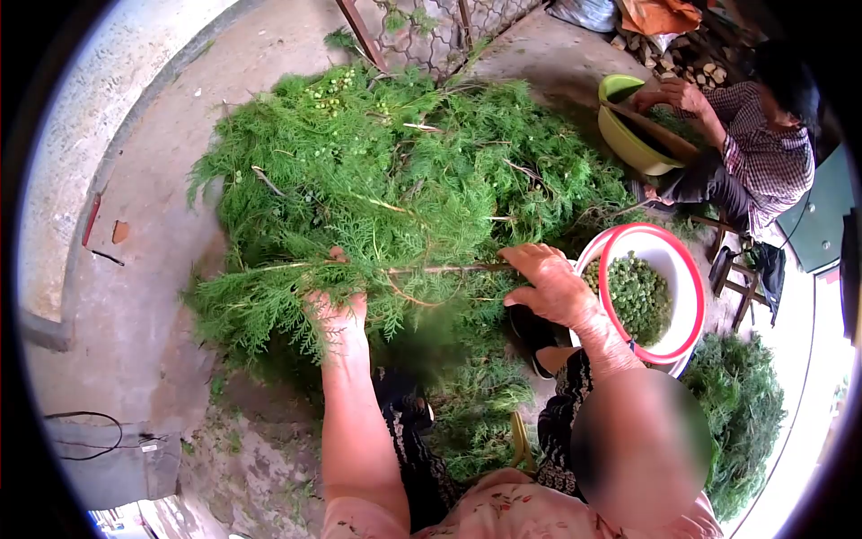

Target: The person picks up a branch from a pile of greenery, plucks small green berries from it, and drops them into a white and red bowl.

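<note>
A leafy green branch (296,269) stretches level across the front of my body, over a big heap of cut greenery (359,180). My left hand (337,310) is closed around its leafy part, partly covered by the sprigs. At the bare stem end, my right hand (557,286) grips the branch between thumb and fingers. Just right of that hand stands a white tub with a red rim (697,287), holding many small green cones (636,296).
A co-worker (763,144) sits at the upper right, hands at a yellow-green basin (628,144). More greenery (736,404) lies at the lower right. A wooden stool (741,283) stands beyond the tub. Firewood (700,70) is piled at the top right.
</note>
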The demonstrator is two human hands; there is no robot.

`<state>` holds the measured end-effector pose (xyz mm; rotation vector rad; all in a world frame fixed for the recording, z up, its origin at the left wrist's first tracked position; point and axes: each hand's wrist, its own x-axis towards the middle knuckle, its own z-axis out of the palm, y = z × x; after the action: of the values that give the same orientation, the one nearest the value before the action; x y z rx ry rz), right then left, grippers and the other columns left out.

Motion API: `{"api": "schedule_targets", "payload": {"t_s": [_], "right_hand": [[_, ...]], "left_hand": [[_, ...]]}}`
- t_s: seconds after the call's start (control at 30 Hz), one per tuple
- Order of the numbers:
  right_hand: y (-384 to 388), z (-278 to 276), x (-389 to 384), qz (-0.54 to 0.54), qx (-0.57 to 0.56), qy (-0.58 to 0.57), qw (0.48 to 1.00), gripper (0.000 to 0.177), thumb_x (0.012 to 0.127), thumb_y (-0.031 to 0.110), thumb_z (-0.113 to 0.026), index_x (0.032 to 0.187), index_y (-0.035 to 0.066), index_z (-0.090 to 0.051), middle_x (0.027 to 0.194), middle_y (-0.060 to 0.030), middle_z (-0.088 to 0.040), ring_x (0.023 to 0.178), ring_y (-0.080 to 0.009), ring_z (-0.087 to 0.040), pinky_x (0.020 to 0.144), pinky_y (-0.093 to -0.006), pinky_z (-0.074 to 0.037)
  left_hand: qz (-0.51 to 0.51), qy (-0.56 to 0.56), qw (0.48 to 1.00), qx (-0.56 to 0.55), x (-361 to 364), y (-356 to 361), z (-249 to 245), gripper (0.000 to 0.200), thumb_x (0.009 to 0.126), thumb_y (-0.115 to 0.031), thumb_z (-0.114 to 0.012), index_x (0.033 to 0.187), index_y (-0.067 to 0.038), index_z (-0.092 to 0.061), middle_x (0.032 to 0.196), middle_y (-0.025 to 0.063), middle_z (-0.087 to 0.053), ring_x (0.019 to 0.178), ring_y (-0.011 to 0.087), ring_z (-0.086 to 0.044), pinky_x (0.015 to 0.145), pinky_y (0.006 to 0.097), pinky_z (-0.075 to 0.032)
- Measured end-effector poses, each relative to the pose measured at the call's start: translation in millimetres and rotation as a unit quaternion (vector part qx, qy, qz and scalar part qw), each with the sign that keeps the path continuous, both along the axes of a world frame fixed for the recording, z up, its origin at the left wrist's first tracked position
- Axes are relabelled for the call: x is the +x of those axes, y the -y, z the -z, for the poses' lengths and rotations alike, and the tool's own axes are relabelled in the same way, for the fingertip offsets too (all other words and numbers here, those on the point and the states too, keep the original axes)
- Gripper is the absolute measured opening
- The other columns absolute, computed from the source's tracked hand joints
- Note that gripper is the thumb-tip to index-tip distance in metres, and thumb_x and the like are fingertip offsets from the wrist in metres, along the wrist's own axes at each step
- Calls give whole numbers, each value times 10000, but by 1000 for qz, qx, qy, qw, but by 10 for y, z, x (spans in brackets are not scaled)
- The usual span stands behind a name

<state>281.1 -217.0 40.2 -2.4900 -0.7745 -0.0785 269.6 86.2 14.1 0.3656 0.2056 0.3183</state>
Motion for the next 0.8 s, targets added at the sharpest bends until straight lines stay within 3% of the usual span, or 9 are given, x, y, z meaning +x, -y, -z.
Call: {"api": "schedule_targets", "payload": {"t_s": [0.23,0.3,0.4,0.5,0.57,0.63,0.7,0.77,0.8], "right_hand": [[-127,24,-24,-22,96,-73,992,310,704,127,-680,967,-2,-578,797,-175,-595,773,-361,-572,660,-393,-459],[-120,2,-29,-38,111,-39,992,270,721,128,-679,942,-6,-599,815,-175,-615,763,-348,-595,640,-373,-477],[-80,10,-51,-5,140,-93,986,261,739,204,-675,935,36,-635,807,-176,-624,761,-340,-606,666,-367,-486],[34,-23,-53,6,162,-139,977,273,733,173,-686,940,1,-635,786,-194,-628,735,-305,-631,666,-331,-491],[84,-224,-117,29,169,-185,968,222,760,131,-665,904,-34,-627,719,-168,-630,653,-208,-619,613,-300,-475],[157,-353,-155,57,193,-246,948,183,788,120,-641,867,-44,-619,616,-97,-579,575,-130,-532,555,-282,-436],[265,-409,-186,101,204,-283,932,180,828,140,-598,841,-39,-607,586,8,-488,568,-71,-441,520,-246,-372],[390,-444,-226,132,218,-263,931,198,843,164,-576,829,-31,-611,600,26,-493,582,-62,-435,537,-236,-368],[399,-573,-309,167,236,-288,913,204,852,176,-560,844,-21,-615,600,25,-490,589,-63,-423,556,-234,-368]], "left_hand": [[7,-177,984,-32,57,119,-275,365,797,-384,-599,1029,-104,-562,1035,64,-587,897,219,-540,815,379,-445],[-19,-214,975,52,35,163,-337,454,838,-465,-532,1142,-127,-523,1096,20,-565,947,210,-512,834,367,-411],[-6,-195,974,118,-17,193,-376,530,817,-561,-507,1141,-142,-521,1058,9,-597,818,149,-570,610,259,-448],[92,-174,968,154,-120,180,-434,652,746,-654,-527,1164,-154,-500,1057,25,-597,817,160,-578,650,279,-439],[30,-222,944,244,-96,165,-256,765,722,-722,-473,1183,-111,-477,1072,53,-593,785,190,-583,722,319,-424],[160,-169,920,317,-221,125,-423,817,745,-719,-440,1234,-65,-436,1049,86,-607,853,207,-577,777,323,-419],[156,-194,872,422,-304,69,-390,799,801,-689,-380,1183,2,-500,985,113,-631,926,191,-567,870,347,-394],[99,-147,833,525,-390,5,-366,704,826,-626,-427,1090,11,-568,964,99,-631,839,171,-589,762,326,-456],[130,-197,881,410,-521,92,-661,580,837,-535,-507,1034,3,-594,907,83,-639,753,171,-607,623,293,-487]]}}
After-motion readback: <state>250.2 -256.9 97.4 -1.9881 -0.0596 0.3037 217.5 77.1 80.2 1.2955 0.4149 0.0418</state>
